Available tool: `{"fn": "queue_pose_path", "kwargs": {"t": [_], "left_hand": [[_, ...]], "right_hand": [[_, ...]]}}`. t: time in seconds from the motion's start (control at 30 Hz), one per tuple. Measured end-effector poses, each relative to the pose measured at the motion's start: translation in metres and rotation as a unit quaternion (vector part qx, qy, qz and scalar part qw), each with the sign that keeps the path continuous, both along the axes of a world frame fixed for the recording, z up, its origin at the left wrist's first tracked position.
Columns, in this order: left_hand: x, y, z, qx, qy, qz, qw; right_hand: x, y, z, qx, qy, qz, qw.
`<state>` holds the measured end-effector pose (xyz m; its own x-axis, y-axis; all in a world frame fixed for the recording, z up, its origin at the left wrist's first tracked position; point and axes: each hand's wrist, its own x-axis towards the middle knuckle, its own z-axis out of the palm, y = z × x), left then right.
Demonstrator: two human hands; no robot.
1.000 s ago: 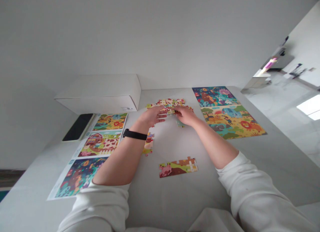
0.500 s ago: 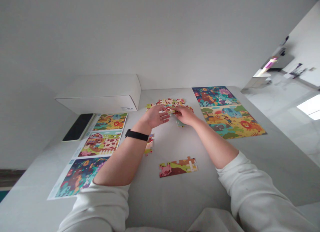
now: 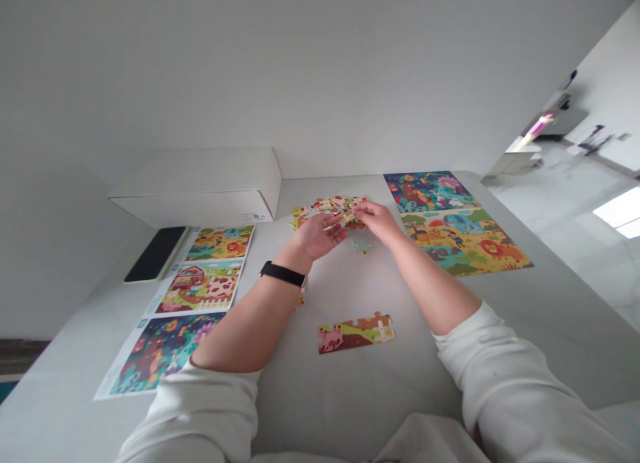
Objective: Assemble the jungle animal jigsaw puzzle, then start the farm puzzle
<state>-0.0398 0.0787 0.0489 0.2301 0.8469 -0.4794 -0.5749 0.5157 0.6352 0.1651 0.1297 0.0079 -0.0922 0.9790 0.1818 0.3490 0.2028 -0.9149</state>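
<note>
Being pinched by the right hand (image 3: 376, 220), one pale puzzle piece (image 3: 347, 219) is held beside the left hand (image 3: 319, 238), fingers spread, near one puzzle heap (image 3: 333, 203); one pig-printed strip (image 3: 353, 338) is set apart

Beyond the strip (image 3: 356, 334), the surface (image 3: 345, 283) is open between the left arm (image 3: 250, 326) and right arm (image 3: 430, 280), up to a pale piece (image 3: 361, 245) and the pile (image 3: 327, 204). Far beyond, left of the strip, a box (image 3: 200, 206) blocks passage.
</note>
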Motion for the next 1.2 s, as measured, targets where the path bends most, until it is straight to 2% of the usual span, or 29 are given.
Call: {"fn": "queue_pose_path", "kwargs": {"t": [0.17,0.33,0.4,0.53,0.7,0.8,0.97,1.2], "left_hand": [[0.009,-0.005,0.005,0.109,0.073,0.023,0.991],[0.014,-0.015,0.015,0.248,0.228,0.023,0.941],[0.014,-0.019,0.019,0.271,0.266,0.041,0.924],[0.011,-0.027,0.025,0.279,0.272,0.085,0.917],[0.001,-0.042,0.026,0.275,0.320,0.035,0.906],[-0.003,-0.058,0.025,0.270,0.351,-0.006,0.896],[-0.002,-0.099,0.021,0.293,0.373,-0.060,0.878],[0.004,-0.154,0.013,0.317,0.379,-0.090,0.865]], "right_hand": [[-0.005,-0.003,0.008,-0.028,0.152,-0.008,0.988],[-0.009,-0.008,0.021,-0.052,0.224,0.016,0.973],[-0.010,-0.011,0.026,-0.053,0.233,0.031,0.970],[-0.012,-0.026,0.034,-0.049,0.236,0.049,0.969],[-0.010,-0.063,0.040,-0.049,0.211,0.074,0.973],[-0.005,-0.087,0.040,-0.049,0.196,0.065,0.977],[0.007,-0.133,0.040,-0.044,0.202,0.057,0.977],[0.023,-0.195,0.043,-0.038,0.153,0.082,0.984]]}}
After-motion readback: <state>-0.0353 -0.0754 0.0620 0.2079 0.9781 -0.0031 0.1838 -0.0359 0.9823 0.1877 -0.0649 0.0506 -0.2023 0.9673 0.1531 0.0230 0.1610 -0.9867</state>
